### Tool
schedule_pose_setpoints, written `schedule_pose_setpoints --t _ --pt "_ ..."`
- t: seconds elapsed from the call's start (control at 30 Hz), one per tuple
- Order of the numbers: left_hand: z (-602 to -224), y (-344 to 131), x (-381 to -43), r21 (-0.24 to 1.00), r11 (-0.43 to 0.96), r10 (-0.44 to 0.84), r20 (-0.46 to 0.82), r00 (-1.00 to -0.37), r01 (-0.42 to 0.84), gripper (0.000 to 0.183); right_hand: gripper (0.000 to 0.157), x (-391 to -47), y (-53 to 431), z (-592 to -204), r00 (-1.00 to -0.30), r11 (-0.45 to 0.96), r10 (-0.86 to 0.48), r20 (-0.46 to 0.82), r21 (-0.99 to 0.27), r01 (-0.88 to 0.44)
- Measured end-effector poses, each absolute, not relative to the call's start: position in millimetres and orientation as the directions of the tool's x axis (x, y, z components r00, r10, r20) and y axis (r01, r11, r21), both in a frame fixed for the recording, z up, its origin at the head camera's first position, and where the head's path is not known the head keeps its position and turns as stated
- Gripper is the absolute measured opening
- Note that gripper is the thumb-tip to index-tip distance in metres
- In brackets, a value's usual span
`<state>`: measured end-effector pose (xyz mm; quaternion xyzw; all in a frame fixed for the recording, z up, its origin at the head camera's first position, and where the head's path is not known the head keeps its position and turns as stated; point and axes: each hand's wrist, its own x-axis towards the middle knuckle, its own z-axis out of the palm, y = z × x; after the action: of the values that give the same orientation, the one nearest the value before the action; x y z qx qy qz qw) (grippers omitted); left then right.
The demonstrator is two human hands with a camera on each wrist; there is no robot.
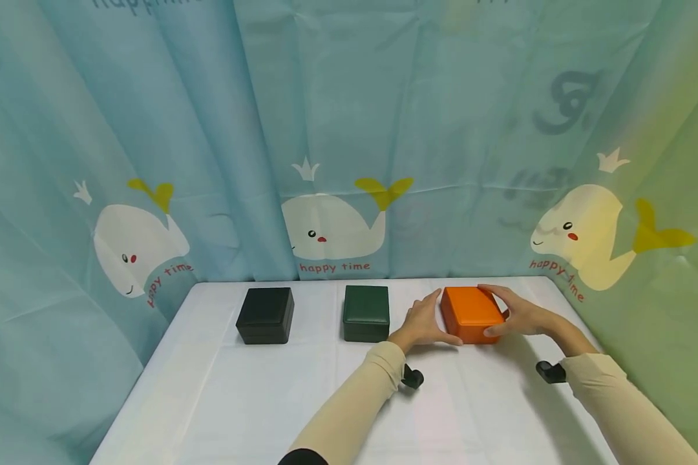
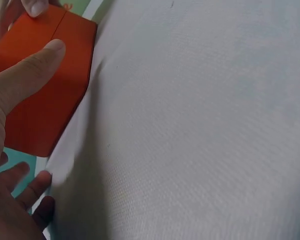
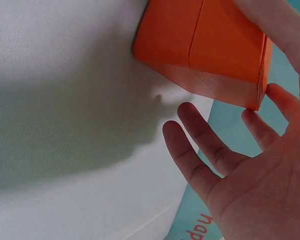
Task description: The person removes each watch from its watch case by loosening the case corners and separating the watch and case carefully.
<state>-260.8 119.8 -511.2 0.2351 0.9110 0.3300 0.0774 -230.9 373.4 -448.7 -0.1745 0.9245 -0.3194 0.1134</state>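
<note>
we've got the orange box [image 1: 471, 311] on the rt side of the white table [image 1: 256, 400], nr its far edge. our rt hand [image 1: 523, 315] pinches it btwn thumb at the front & index at the top back edge, other fingers spread. our l hand [image 1: 423, 324] is loose at the box's l side, thumb by the front; can't tell if it's touching. green box [image 1: 366, 314] sits just l of that hand, black box [image 1: 265, 316] farther l, whale curtain [image 1: 337, 129] behind.

3 plain colours mark the orange box [image 1: 472, 315], green box [image 1: 366, 314] and black box [image 1: 265, 315].
</note>
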Motion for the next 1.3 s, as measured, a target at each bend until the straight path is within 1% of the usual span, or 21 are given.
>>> schedule_pose_setpoints --t 0.23,0.47,0.83,1.3 --pt "-514.9 123.3 -263.4 0.631 0.687 0.468 -0.004 -0.884 0.36 0.12 0.099 -231.1 371.9 -446.0 -0.91 0.719 -0.395 -0.131 -0.661 -0.217" --pt "-518.8 123.2 -263.5 0.636 0.691 0.455 -0.013 -0.89 0.344 0.115 0.102 -231.3 373.1 -449.9 -0.916 0.73 -0.358 -0.182 -0.666 -0.154" --pt "-521.2 123.6 -265.8 0.658 0.682 0.432 -0.01 -0.902 0.32 0.111 0.101 -232.4 376.4 -453.4 -0.921 0.709 -0.355 -0.16 -0.688 -0.154" --pt "-523.0 124.0 -265.6 0.659 0.686 0.419 -0.008 -0.908 0.31 0.112 0.099 -229.9 376.3 -453.1 -0.926 0.699 -0.352 -0.134 -0.696 -0.165"
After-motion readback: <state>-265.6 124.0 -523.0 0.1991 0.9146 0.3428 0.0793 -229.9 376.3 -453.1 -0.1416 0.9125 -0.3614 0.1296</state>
